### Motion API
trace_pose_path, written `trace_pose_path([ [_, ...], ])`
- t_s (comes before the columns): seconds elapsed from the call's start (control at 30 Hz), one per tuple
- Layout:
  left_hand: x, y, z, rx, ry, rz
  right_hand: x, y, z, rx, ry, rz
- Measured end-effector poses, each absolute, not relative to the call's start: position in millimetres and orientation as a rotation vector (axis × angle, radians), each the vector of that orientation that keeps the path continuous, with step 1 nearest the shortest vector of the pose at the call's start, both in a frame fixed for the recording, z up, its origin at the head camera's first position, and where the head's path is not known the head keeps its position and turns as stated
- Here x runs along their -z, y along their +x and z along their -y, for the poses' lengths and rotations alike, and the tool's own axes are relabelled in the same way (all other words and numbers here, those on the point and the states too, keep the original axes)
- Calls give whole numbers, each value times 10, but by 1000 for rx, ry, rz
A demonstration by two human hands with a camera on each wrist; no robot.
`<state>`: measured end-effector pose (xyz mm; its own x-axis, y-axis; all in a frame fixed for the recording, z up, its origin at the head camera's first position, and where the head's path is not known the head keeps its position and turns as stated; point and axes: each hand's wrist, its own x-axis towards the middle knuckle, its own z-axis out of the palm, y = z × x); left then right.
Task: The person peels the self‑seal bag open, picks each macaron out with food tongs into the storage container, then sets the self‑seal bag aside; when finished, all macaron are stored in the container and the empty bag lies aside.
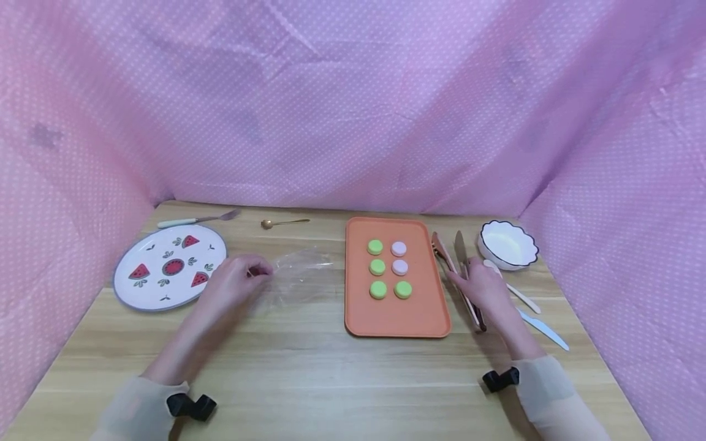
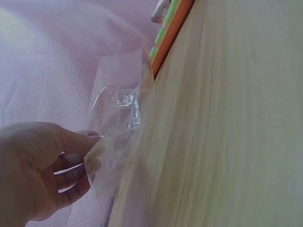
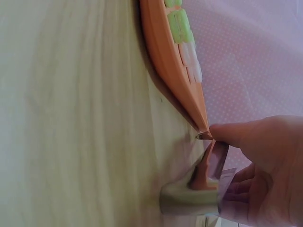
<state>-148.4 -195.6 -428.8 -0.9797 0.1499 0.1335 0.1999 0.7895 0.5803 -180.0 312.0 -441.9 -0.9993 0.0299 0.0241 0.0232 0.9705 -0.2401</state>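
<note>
My left hand pinches the near end of a clear plastic bag between thumb and fingers. The bag stretches toward the tray, low over the table. My right hand holds copper-coloured metal tongs, thumb on one arm and fingers about the other. Its arms stand apart, and the bent joined end points toward me. Left of the tongs lies an orange tray with several green macarons and two lilac macarons in two columns.
An oval plate with watermelon pictures lies at the left, a fork behind it. A small gold spoon lies at the back. On the right stand a white scalloped bowl, a white-handled utensil and a pale blue knife.
</note>
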Motion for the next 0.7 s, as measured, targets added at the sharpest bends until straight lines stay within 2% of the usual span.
trace_pose_path([
  [0.3,4255,-1455,2016,834,-413,2850,4270,-1812,-3093,-351,50,3057],
  [0.53,4151,-1462,2122,742,-553,2790,4049,-1871,-3249,-303,303,2805],
  [0.7,4004,-1494,2258,470,-630,2670,3890,-1919,-3403,-160,469,2690],
])
